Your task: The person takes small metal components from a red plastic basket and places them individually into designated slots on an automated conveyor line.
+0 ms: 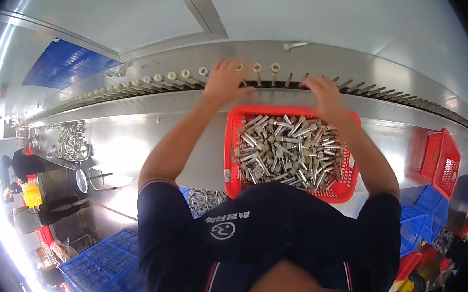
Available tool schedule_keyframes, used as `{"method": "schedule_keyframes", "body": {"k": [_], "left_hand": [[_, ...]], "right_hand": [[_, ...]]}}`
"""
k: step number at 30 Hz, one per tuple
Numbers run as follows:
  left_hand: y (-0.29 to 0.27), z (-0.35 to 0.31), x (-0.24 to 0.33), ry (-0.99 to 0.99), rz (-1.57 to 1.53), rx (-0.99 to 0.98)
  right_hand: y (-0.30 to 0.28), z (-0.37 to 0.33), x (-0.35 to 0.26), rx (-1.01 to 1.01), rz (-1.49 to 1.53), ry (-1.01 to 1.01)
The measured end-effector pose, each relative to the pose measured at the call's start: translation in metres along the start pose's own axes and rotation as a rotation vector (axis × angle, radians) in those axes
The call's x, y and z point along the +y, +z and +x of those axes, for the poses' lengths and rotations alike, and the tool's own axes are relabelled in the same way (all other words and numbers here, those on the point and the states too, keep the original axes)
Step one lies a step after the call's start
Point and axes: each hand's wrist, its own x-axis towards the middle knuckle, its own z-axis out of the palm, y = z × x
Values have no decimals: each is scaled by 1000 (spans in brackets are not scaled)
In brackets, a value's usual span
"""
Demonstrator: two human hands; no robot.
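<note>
My left hand is over the row of pegs, thumb apart from the fingers, beside a light-capped metal tube. I see nothing held in it. Farther right, my right hand reaches to the bare pegs; its fingertips are blurred, so a grip cannot be made out. Capped tubes stand on the pegs to the left, while pegs to the right carry none. Close in front of my body sits a red plastic basket, filled with loose metal tubes with greenish-tan ends.
One loose capped tube lies on the ledge behind the pegs. Metal parts are piled at the left; another red basket and blue crates are at the right. Blue crates stand lower left, near other people.
</note>
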Motion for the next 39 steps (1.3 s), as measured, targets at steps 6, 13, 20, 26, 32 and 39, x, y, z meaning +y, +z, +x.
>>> {"method": "schedule_keyframes", "body": {"k": [6, 13, 20, 26, 32, 39], "left_hand": [[16, 40, -23, -157, -159, -625], [-71, 71, 5, -144, -417, -231], [-16, -59, 106, 106, -637, -598], [53, -91, 65, 187, -839, -463], [11, -3, -38, 75, -85, -12], [10, 45, -27, 48, -30, -420]], "right_hand": [[26, 132, -20, -440, -29, -10], [27, 106, 40, -150, 82, -66], [-86, 64, -53, -672, 221, -19], [38, -35, -2, -305, 146, -60], [18, 117, -32, 197, -97, -339], [18, 127, 1, -115, 287, -1]]}}
